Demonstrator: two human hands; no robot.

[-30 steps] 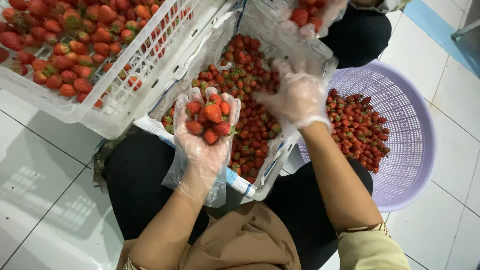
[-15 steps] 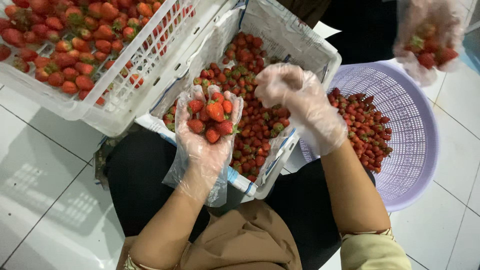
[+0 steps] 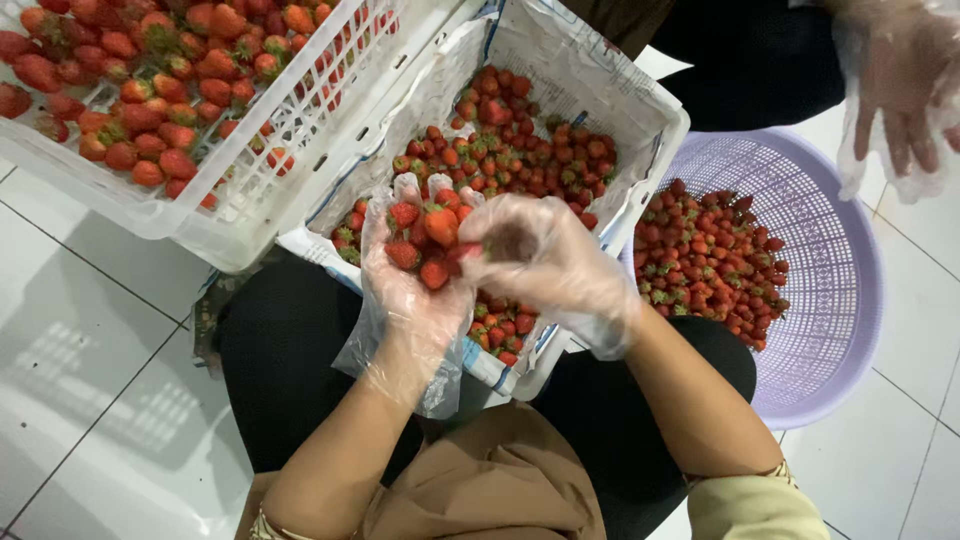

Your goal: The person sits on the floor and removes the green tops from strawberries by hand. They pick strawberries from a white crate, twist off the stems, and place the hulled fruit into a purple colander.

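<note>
The left hand (image 3: pixel 415 290), in a loose clear plastic glove, is turned palm up over the lap with its grip cupped around a small heap of strawberries (image 3: pixel 425 240). The right hand (image 3: pixel 545 262), gloved the same way, sits just beside it with the fingers curled in a narrow grip on one strawberry at the edge of that heap. Both hands hover over the near end of a paper-lined white crate (image 3: pixel 600 75) resting on the person's knees and holding a loose layer of small red berries. To the right, on the tiled floor (image 3: pixel 90 380), a lilac perforated basket (image 3: pixel 840 290) contains more berries along its left side. At the upper left a second white crate (image 3: pixel 200 215) is packed with larger fruit. At the far upper right, another person's gloved hand (image 3: pixel 905 85) hangs with fingers spread
</note>
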